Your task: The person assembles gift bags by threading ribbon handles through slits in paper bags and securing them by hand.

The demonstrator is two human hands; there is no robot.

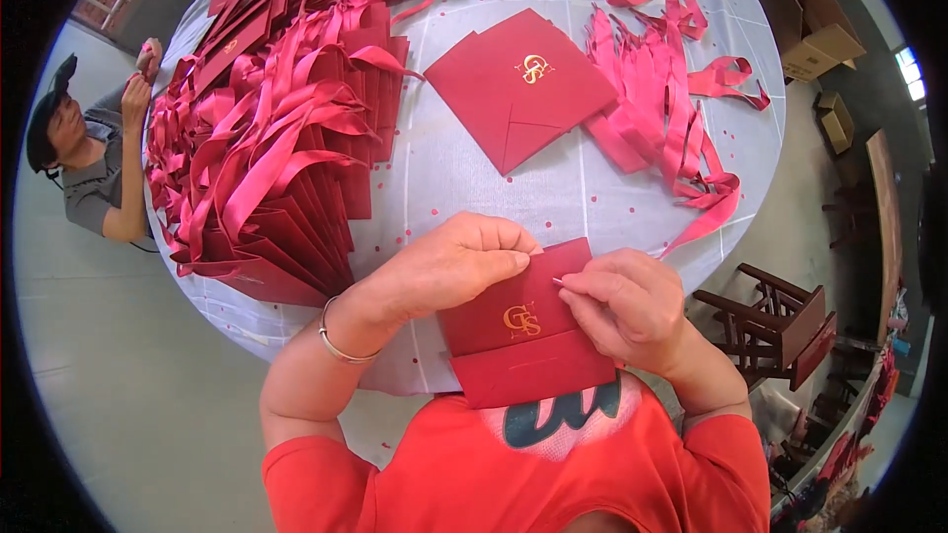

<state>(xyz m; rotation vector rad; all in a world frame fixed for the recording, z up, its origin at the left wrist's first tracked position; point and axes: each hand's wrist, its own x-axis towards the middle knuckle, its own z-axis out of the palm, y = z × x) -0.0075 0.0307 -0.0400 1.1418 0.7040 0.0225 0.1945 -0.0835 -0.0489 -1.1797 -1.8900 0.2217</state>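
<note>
The left hand pinches 1 bag by its top edge; the right hand pinches a pale tip at its right side. The bag is over the near edge of the bench.

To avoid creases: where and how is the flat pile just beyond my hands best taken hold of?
Probably pinch the pile at its near corner, top and bottom, coming from your side: this corner points toward you, uncovered, while ribbons crowd the right corner.
</note>
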